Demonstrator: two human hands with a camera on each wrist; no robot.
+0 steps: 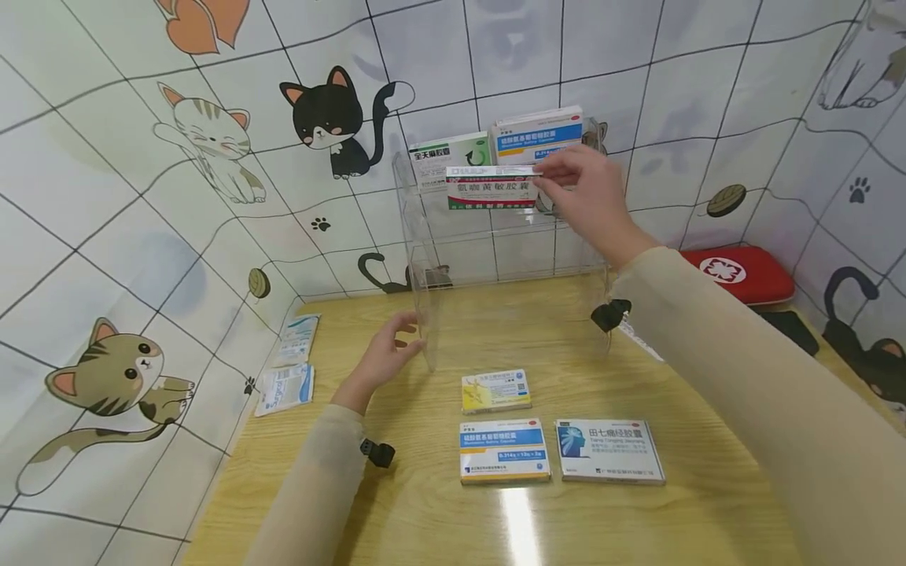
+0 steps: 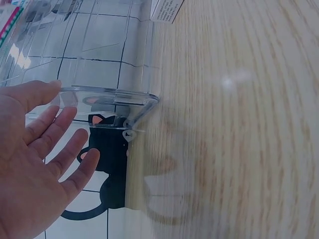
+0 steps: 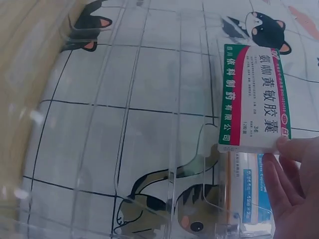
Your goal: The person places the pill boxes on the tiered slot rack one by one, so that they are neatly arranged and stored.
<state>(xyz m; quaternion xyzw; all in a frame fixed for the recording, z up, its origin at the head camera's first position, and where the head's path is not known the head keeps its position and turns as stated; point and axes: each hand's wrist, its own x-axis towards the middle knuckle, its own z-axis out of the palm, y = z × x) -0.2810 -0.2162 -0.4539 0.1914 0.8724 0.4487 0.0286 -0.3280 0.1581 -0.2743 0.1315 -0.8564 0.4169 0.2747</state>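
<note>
My right hand (image 1: 591, 192) pinches one end of a white, red and green medicine box (image 1: 491, 189) between thumb and fingers. It holds this box in front of the top tier of a clear acrylic rack (image 1: 418, 259). On that tier stand a green-and-white medicine box (image 1: 453, 153) and blue-and-white medicine boxes (image 1: 538, 134), partly hidden by the held box. My left hand (image 1: 385, 350) is at the rack's left side panel. In the left wrist view, its thumb lies along the panel's edge, and the other fingers (image 2: 62, 162) are spread and loosely bent, gripping nothing.
On the wooden table (image 1: 396, 519) lie a yellow-and-white box (image 1: 495, 391), a blue-and-white box (image 1: 505, 452) and a white box with a blue head picture (image 1: 609, 450). Flat packets (image 1: 285, 387) lie at the left wall. A red case (image 1: 743, 273) sits at the back right.
</note>
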